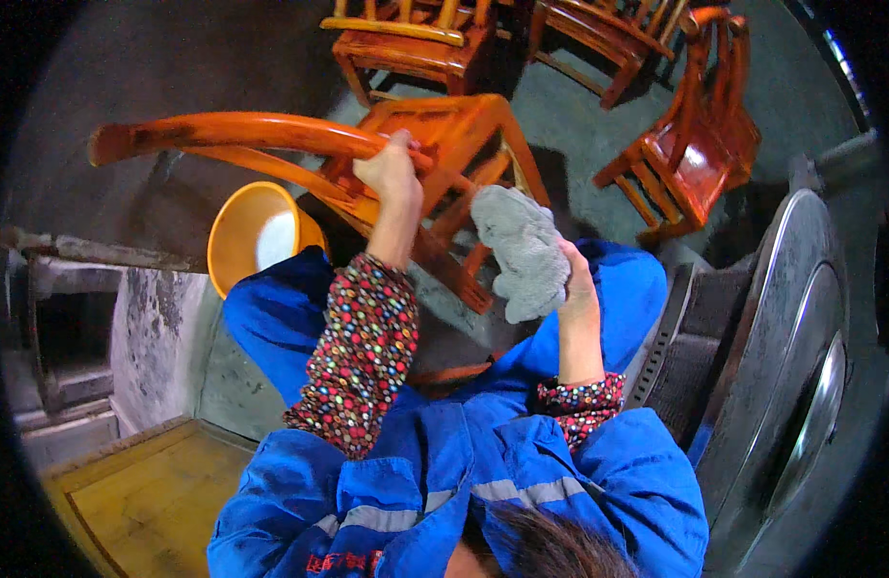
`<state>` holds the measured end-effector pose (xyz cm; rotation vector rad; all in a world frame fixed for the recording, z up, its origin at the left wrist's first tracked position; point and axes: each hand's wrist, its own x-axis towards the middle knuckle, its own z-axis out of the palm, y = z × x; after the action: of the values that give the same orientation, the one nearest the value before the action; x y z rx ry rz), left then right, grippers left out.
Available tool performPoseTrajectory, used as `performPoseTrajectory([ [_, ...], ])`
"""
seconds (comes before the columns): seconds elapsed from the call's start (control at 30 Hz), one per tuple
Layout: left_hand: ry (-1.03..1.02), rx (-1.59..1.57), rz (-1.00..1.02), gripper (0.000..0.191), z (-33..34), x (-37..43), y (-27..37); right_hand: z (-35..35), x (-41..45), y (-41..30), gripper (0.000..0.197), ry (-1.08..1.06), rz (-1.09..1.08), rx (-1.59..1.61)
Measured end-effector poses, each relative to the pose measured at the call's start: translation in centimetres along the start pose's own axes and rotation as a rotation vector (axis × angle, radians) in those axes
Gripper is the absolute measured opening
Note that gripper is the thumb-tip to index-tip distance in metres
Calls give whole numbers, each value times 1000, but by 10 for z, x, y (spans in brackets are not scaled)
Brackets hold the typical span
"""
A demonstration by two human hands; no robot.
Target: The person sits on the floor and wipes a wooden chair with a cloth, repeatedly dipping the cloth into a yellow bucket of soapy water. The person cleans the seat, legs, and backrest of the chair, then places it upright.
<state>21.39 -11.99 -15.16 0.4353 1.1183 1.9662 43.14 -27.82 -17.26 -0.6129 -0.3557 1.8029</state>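
Observation:
An orange varnished wooden chair (480, 115) lies tipped in front of me, its long curved back post (242, 130) pointing to the left. My left hand (394, 170) grips that post close to where it meets the seat. A folded grey cloth (520, 253), fluffy like a towel, is held in my right hand (580, 282) beside the chair's legs and rungs. The cloth hides most of the right fingers. Near my left knee stands a yellow-orange bucket (231, 231), with something pale inside that I cannot make out.
Two more wooden chairs (415, 58) (603, 43) stand at the back, and another wooden chair (694, 159) is at the right. A dark metal stove with a round lid (784, 347) is close on my right. At lower left is a yellow wooden surface (163, 498).

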Motion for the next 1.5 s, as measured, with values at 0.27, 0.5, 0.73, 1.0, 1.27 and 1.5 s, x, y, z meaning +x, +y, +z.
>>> performPoseTrajectory([
  [0.27,-71,186,96,14,-8,-41,-47,-11,20,-7,55,-14,-66,93],
  [0.5,-285,567,314,23,-42,-86,-71,-9,14,-28,58,104,-224,-23],
  [0.73,-619,-70,-395,11,-175,-103,-200,53,24,-38,65,-29,-140,-91],
  [1.0,-791,268,-734,20,-163,-132,-134,45,16,-42,60,31,-161,-149],
  [1.27,-987,682,-593,22,-158,-128,-98,-1,34,-53,53,-10,-310,-8],
  [1.5,-1014,942,-352,24,-174,-88,-6,38,31,-70,50,-58,-353,-97],
])
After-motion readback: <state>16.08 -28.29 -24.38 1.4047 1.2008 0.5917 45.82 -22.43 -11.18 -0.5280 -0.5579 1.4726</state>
